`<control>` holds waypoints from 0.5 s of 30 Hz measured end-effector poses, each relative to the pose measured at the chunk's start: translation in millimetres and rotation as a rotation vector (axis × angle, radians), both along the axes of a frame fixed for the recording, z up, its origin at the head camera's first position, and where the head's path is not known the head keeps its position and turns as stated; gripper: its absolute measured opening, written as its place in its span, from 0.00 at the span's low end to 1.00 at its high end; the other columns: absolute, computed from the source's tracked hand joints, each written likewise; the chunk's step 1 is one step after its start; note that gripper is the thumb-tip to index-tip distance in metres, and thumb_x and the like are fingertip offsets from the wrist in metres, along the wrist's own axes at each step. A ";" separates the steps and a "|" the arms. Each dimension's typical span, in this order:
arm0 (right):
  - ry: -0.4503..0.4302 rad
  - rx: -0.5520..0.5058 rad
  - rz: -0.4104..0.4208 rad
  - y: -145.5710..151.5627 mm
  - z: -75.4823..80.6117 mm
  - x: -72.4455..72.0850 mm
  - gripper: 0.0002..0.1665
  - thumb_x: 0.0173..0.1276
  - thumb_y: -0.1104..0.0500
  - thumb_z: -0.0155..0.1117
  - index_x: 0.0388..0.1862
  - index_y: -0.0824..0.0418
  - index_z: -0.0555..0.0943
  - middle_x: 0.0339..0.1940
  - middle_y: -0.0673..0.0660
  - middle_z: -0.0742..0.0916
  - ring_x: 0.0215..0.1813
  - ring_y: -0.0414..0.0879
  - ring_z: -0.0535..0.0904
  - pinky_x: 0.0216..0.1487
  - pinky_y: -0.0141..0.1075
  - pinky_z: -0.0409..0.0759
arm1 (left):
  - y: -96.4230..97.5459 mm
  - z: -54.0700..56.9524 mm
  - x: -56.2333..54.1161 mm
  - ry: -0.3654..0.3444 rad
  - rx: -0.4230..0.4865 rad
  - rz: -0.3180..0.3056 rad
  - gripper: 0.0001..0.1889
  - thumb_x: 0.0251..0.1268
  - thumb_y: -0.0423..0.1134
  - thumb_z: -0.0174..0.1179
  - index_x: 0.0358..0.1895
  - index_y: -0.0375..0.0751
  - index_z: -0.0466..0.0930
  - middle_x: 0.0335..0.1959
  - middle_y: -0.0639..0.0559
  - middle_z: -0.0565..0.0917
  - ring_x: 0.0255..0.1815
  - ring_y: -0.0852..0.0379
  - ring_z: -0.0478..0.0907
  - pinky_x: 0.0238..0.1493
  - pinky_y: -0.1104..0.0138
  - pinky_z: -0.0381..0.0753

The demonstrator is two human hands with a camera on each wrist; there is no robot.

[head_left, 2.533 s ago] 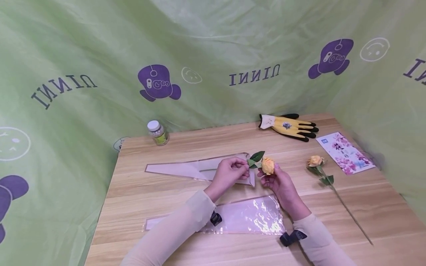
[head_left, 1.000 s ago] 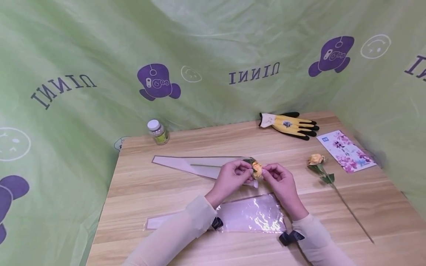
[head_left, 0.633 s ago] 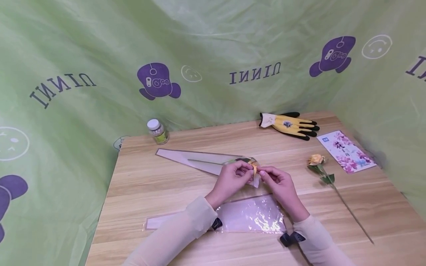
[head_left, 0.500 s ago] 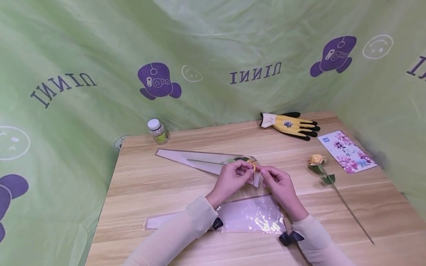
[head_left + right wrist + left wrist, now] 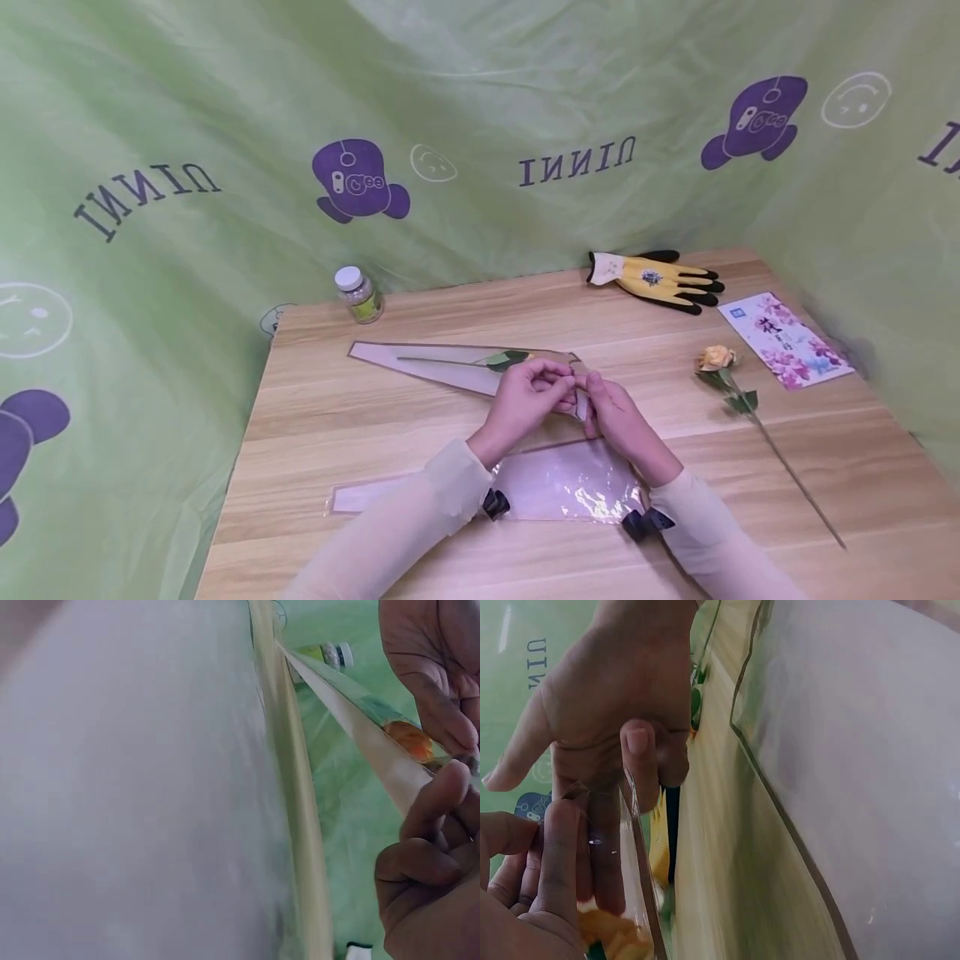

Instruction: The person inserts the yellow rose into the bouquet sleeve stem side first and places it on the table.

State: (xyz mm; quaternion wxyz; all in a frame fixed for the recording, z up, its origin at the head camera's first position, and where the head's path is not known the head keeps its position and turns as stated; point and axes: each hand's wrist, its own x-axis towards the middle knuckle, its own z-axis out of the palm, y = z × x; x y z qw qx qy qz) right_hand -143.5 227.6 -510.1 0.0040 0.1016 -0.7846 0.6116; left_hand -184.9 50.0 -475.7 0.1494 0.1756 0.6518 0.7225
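While left hand (image 5: 521,404) pinches mouth of transparent flower sleeve (image 5: 450,373), right hand (image 5: 622,423) touches it, two fingers extended; cannot tell if gripping. Two roses: leafy rose (image 5: 504,360) inside sleeve, second rose (image 5: 742,403) on table (image 5: 300,433). Second sleeve (image 5: 540,492) partly behind left forearm (image 5: 405,533). Beyond: one jar (image 5: 360,297), work glove (image 5: 654,282), floral card (image 5: 784,340).

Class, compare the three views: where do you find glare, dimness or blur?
Head view: bright, with white glare on the near clear sleeve; left wrist: dim, the left hand shaded, the rose soft-edged; right wrist: a pale, hazy surface fills the left side without crisp detail.
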 end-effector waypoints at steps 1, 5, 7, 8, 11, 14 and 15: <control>-0.010 0.009 0.010 -0.4 0.6 -1.0 0.37 0.88 0.51 0.24 0.58 0.75 0.78 0.15 0.65 0.77 0.16 0.62 0.73 0.26 0.36 0.77 | 0.7 0.6 0.3 -0.003 -0.001 0.001 0.07 0.65 0.24 0.66 0.45 0.28 0.83 0.35 0.44 0.86 0.29 0.54 0.86 0.37 0.60 0.92; -0.037 0.029 0.033 -1.3 3.0 -4.0 0.39 0.87 0.49 0.22 0.55 0.72 0.80 0.17 0.62 0.78 0.19 0.67 0.75 0.29 0.37 0.78 | 1.7 1.5 -1.2 -0.024 0.010 0.007 0.08 0.65 0.25 0.66 0.46 0.29 0.84 0.35 0.44 0.86 0.31 0.53 0.86 0.38 0.60 0.92; -0.035 0.049 0.028 0.5 4.6 -3.9 0.39 0.87 0.49 0.22 0.58 0.71 0.79 0.17 0.62 0.79 0.20 0.66 0.75 0.29 0.37 0.77 | 2.6 -0.1 -4.3 -0.034 0.016 0.015 0.09 0.66 0.26 0.66 0.47 0.30 0.84 0.36 0.44 0.86 0.31 0.52 0.86 0.38 0.60 0.92; -0.034 0.051 0.024 2.4 5.3 -3.4 0.38 0.87 0.49 0.22 0.61 0.71 0.79 0.16 0.62 0.79 0.19 0.66 0.75 0.27 0.37 0.77 | 3.3 -1.3 -6.5 -0.042 0.019 0.022 0.09 0.66 0.26 0.66 0.47 0.30 0.84 0.36 0.44 0.86 0.31 0.52 0.86 0.38 0.60 0.92; -0.038 0.061 -0.005 10.2 7.6 -0.4 0.38 0.87 0.47 0.23 0.65 0.67 0.78 0.14 0.64 0.78 0.17 0.64 0.71 0.17 0.37 0.72 | 5.0 -4.9 -14.8 -0.073 0.016 0.047 0.09 0.65 0.27 0.67 0.47 0.32 0.85 0.36 0.43 0.86 0.30 0.52 0.87 0.38 0.60 0.92; -0.052 0.059 -0.051 21.2 8.5 3.8 0.39 0.86 0.43 0.23 0.65 0.62 0.80 0.13 0.64 0.77 0.16 0.64 0.69 0.13 0.38 0.70 | 6.7 -7.1 -26.2 -0.102 -0.001 0.075 0.08 0.65 0.29 0.68 0.46 0.34 0.86 0.36 0.42 0.86 0.31 0.50 0.87 0.38 0.60 0.91; -0.055 0.063 -0.070 25.2 8.5 5.5 0.39 0.86 0.42 0.24 0.64 0.60 0.81 0.14 0.65 0.78 0.16 0.64 0.69 0.14 0.38 0.71 | 7.3 -7.6 -30.6 -0.110 -0.005 0.084 0.08 0.64 0.29 0.69 0.46 0.35 0.86 0.36 0.42 0.86 0.31 0.50 0.87 0.39 0.60 0.91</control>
